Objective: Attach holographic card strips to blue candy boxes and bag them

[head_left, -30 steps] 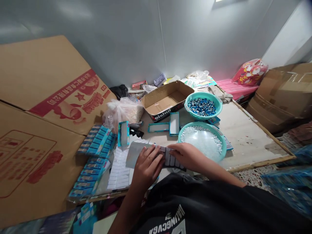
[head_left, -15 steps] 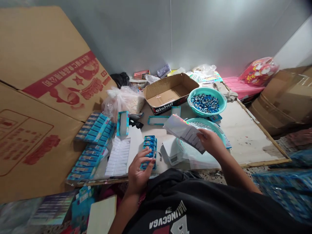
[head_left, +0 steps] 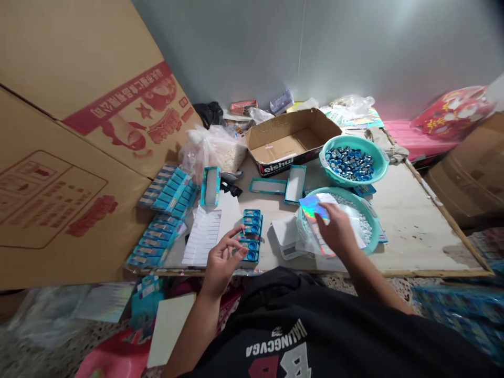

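My left hand (head_left: 223, 258) hovers at the near edge of the board, fingers loosely pinched beside a column of small blue boxes (head_left: 250, 234); what sits between thumb and fingertips is too small to name. My right hand (head_left: 337, 231) presses a shiny holographic sticker sheet (head_left: 315, 211) flat onto the teal basin of white beads (head_left: 372, 223). A small white scale (head_left: 286, 239) lies between the two hands. A white label sheet (head_left: 205, 236) lies left of the blue boxes.
A second teal basin of blue pieces (head_left: 353, 164), an open cardboard box (head_left: 289, 140), open teal box trays (head_left: 294, 184) and a plastic bag (head_left: 212, 149) sit further back. Stacks of blue packs (head_left: 165, 210) line the left, against large cardboard cartons (head_left: 71, 157). The wooden board's edge (head_left: 444, 210) runs along the right.
The hands parted: the right carried the sticker sheet rightward and laid it on the bead basin, while the left dropped to the blue boxes. The camera view shifted left.
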A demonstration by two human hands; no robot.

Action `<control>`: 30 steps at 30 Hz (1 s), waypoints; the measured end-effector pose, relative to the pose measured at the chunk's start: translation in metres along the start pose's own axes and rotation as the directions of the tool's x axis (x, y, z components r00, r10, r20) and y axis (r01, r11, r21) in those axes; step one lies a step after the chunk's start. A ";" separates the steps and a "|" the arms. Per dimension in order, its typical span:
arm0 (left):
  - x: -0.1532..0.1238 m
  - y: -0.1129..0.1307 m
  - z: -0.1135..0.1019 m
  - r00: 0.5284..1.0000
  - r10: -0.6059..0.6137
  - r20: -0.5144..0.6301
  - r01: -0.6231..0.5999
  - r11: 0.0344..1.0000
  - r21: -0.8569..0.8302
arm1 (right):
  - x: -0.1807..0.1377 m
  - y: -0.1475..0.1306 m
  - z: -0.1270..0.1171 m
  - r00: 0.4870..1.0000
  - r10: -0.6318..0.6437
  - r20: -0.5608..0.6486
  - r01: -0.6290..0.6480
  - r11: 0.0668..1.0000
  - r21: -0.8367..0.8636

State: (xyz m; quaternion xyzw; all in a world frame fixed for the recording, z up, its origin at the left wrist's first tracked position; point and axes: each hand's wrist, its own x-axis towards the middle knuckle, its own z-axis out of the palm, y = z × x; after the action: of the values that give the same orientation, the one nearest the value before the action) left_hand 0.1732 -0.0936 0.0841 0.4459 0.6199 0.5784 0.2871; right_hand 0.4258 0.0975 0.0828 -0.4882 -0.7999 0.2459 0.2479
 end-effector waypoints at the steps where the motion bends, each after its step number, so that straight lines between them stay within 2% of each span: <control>1: -0.001 0.002 -0.003 0.999 0.014 0.043 -0.015 1.000 0.026 | -0.001 -0.016 0.009 0.993 -0.044 0.109 0.020 0.979 0.205; 2: -0.001 0.005 -0.006 0.996 0.026 0.088 -0.031 0.998 0.054 | 0.000 -0.032 0.019 0.967 -0.078 0.244 -0.023 0.923 0.385; 3: -0.002 0.008 -0.009 0.991 0.034 0.131 -0.046 0.995 0.086 | 0.000 -0.048 0.029 0.917 -0.108 0.383 -0.114 0.850 0.514; 5: -0.002 0.016 -0.015 0.979 0.048 0.200 -0.079 0.985 0.153 | 0.003 -0.075 0.047 0.778 -0.173 0.604 -0.326 0.710 0.624; 7: -0.003 0.025 -0.020 0.967 0.064 0.248 -0.122 0.966 0.226 | 0.005 -0.094 0.063 0.671 -0.250 0.698 -0.445 0.617 0.649; 8: -0.003 0.029 -0.022 0.962 0.069 0.266 -0.142 0.954 0.265 | 0.006 -0.102 0.069 0.643 -0.272 0.716 -0.479 0.587 0.653; 11: -0.004 0.039 -0.029 0.949 0.094 0.299 -0.206 0.907 0.369 | 0.004 -0.117 0.083 0.616 -0.261 0.743 -0.533 0.557 0.637; 15: -0.009 0.042 -0.037 0.931 0.083 0.356 -0.252 0.851 0.461 | 0.000 -0.125 0.096 0.638 -0.202 0.743 -0.512 0.610 0.605; 19: -0.012 0.039 -0.048 0.953 0.080 0.291 -0.222 0.840 0.496 | -0.001 -0.126 0.108 0.649 -0.157 0.744 -0.470 0.686 0.555; 21: -0.012 0.038 -0.054 0.964 0.094 0.250 -0.208 0.851 0.482 | -0.001 -0.126 0.114 0.663 -0.118 0.739 -0.509 0.653 0.561; 24: -0.012 0.037 -0.063 0.954 0.106 0.280 -0.231 0.857 0.461 | -0.002 -0.130 0.118 0.669 -0.066 0.740 -0.589 0.561 0.582; 26: -0.010 0.035 -0.069 0.942 0.113 0.315 -0.257 0.848 0.463 | -0.003 -0.132 0.119 0.634 -0.049 0.772 -0.622 0.561 0.546; 27: -0.010 0.034 -0.071 0.938 0.115 0.327 -0.265 0.845 0.465 | -0.003 -0.134 0.118 0.599 -0.057 0.799 -0.633 0.577 0.516; 30: -0.007 0.031 -0.076 0.937 0.110 0.332 -0.261 0.851 0.456 | -0.005 -0.133 0.117 0.441 -0.143 0.886 -0.669 0.606 0.430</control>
State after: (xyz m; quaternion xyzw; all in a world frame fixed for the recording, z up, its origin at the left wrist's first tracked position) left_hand 0.1167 -0.1369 0.1261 0.6436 0.6504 0.3533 0.1948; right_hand 0.2652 0.0213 0.0779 -0.2815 -0.5327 0.7959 -0.0587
